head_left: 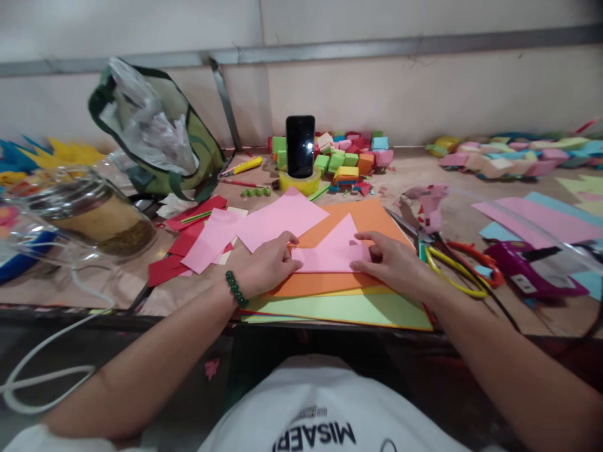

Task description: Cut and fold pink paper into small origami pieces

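Observation:
Between my hands is a pink sheet of paper, folded along its near edge, with a pointed flap standing up at the back. My left hand, wearing a green bead bracelet, pinches the left end between thumb and fingers. At the right end, my right hand grips the sheet the same way. Under it lie an orange sheet and a pale green sheet in a stack. Another pink sheet is just behind my left hand.
Scissors, a glue gun and a purple device lie to the right. A phone leans upright on a yellow tape roll. Folded paper pieces are behind. A jar and a green bag stand left.

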### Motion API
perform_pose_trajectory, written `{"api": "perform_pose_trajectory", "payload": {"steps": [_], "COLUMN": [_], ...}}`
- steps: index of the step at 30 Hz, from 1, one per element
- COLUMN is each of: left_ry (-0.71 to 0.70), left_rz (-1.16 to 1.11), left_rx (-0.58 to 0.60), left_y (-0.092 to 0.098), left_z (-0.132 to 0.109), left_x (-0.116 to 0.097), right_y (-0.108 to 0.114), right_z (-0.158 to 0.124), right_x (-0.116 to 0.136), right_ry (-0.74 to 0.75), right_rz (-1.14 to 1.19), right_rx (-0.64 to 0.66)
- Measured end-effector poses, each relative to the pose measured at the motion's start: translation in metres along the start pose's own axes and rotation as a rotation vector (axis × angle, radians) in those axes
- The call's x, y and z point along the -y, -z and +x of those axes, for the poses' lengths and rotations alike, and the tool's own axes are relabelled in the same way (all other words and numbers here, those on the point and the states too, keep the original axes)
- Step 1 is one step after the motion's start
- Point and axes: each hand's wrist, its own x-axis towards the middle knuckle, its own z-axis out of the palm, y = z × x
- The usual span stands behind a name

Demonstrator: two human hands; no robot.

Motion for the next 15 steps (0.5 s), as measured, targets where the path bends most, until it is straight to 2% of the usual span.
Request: {"api": "perform_pose_trajectory", "payload": {"steps": [9, 15], "left_ry": [-0.009, 0.007], "left_rz": [0.025, 0.119], "left_rx": [0.056, 0.044], "left_y": [0.0021, 0.0008], "left_z": [-0.0012, -0.0001], "left_x": [-0.0034, 0.0043], "right_y": [0.0018, 0.0022], "right_z": [-0.0002, 0.0006], "right_x": [0.0012, -0.0019], "right_ry": [0.004, 0.006], "right_rz": [0.078, 0.063], "right_rx": [0.020, 0.016]}}
